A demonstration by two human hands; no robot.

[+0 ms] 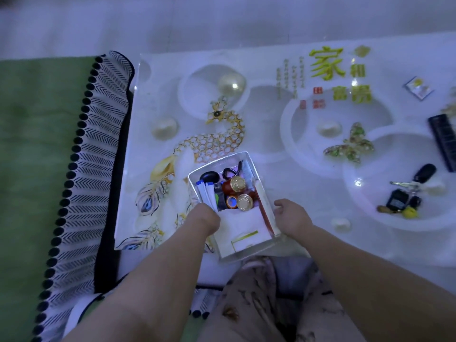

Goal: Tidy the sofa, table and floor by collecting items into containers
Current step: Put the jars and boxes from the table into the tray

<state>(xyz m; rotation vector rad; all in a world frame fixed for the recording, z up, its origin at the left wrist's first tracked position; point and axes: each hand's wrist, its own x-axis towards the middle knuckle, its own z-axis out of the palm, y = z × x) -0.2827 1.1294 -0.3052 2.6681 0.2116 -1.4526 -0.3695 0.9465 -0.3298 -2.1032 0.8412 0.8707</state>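
Head camera looks down at a white plastic bin (214, 162). It is at the near edge of the surface (283, 183), close to the person's knees. I cannot tell if it sits on the surface or is lifted a bit.

The left hand (206, 217) holds the left wall of the bin, with its fingers curled over the rim. The right hand (292, 215) holds the right wall, fingers curled round it too.

Inside the bin are two red bottles with gold caps (234, 185), a black oval thing (209, 176), white paper packets (207, 196) and a white tissue pack (243, 225).

Far to the right on the surface lie a bunch of keys (404, 193), a long black thing (444, 141) and a small card box (418, 87). They are well apart from the bin.

On the left is a green sofa (37, 144) with a black and white striped cover (98, 144).
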